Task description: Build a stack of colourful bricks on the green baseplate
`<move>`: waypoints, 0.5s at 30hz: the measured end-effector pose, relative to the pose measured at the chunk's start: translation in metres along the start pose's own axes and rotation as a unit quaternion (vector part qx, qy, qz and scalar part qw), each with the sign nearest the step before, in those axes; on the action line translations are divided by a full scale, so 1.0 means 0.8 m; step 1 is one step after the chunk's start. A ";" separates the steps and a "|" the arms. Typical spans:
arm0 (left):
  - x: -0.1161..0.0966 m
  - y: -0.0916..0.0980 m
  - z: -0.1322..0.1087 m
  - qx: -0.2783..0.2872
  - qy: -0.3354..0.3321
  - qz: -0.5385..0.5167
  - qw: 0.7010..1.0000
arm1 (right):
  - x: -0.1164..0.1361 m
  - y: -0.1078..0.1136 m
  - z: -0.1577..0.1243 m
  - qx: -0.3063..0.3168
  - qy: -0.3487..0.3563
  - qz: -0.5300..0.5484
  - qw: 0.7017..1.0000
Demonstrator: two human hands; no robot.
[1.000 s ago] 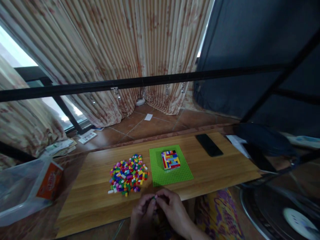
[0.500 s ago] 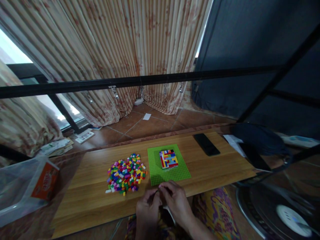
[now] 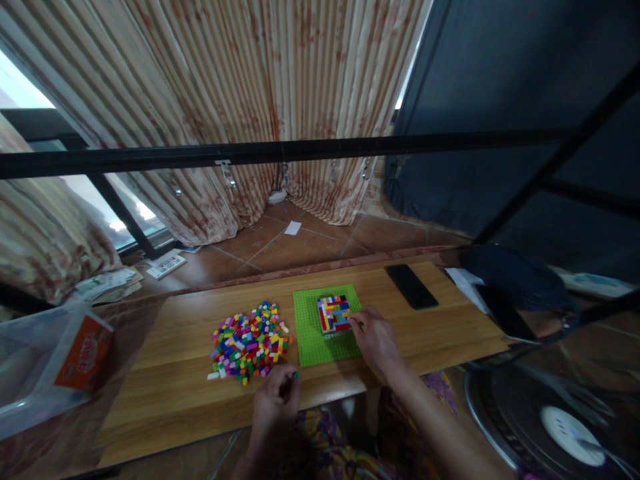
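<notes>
A small multicoloured block structure (image 3: 334, 313) stands on a green baseplate (image 3: 309, 343). My right hand (image 3: 379, 343) reaches over the plate's right side, its fingers pinched together at the structure's near right edge. What those fingertips hold, if anything, is too small to make out. Near the table's front edge, my left hand (image 3: 275, 397) is closed, with a small green brick (image 3: 295, 375) showing at its fingertips. Just beyond that hand lies a heap of loose, mixed-colour bricks (image 3: 250, 343), left of the baseplate.
A black phone (image 3: 411, 287) lies on the wooden table (image 3: 165, 373), right of the baseplate. At far left is a clear plastic bin (image 3: 30, 360) with an orange label. A black metal bar (image 3: 310, 150) crosses beyond the table, with curtains behind it.
My hands were together in front of the baseplate and have parted. The right one has moved forward and right to the block structure; the left has shifted left towards the heap.
</notes>
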State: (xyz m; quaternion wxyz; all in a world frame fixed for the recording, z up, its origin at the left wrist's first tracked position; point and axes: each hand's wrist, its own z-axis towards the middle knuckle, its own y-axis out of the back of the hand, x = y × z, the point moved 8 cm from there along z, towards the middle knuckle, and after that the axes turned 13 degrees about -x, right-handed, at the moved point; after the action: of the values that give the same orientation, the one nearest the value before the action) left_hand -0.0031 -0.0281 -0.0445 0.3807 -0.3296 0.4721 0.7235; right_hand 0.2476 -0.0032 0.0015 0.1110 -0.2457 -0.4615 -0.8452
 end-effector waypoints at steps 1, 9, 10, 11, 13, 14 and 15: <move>0.000 -0.001 -0.001 0.007 -0.003 0.003 1.000 | 0.000 -0.002 0.000 0.005 -0.001 -0.004 1.000; 0.001 -0.001 -0.001 0.025 0.008 0.008 1.000 | -0.004 -0.012 0.008 0.006 -0.011 -0.025 1.000; 0.000 -0.002 -0.001 0.027 0.007 0.010 1.000 | -0.006 -0.014 0.008 0.001 -0.015 -0.021 1.000; 0.000 -0.002 -0.001 0.028 0.005 0.011 1.000 | -0.007 -0.015 0.008 -0.005 -0.019 -0.014 1.000; -0.001 -0.002 0.000 0.028 0.000 0.014 1.000 | -0.010 -0.016 0.007 -0.022 -0.028 0.002 0.999; -0.001 -0.002 0.000 0.027 -0.002 0.015 1.000 | -0.011 -0.016 0.007 -0.030 -0.031 0.010 0.999; -0.001 -0.002 0.000 0.026 -0.003 0.016 1.000 | -0.012 -0.016 0.006 -0.035 -0.033 0.017 0.999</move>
State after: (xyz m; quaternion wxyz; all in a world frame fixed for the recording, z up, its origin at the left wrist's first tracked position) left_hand -0.0012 -0.0279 -0.0442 0.3791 -0.3100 0.4945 0.7181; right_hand 0.2516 0.0073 -0.0108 0.1008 -0.2852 -0.4308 -0.8503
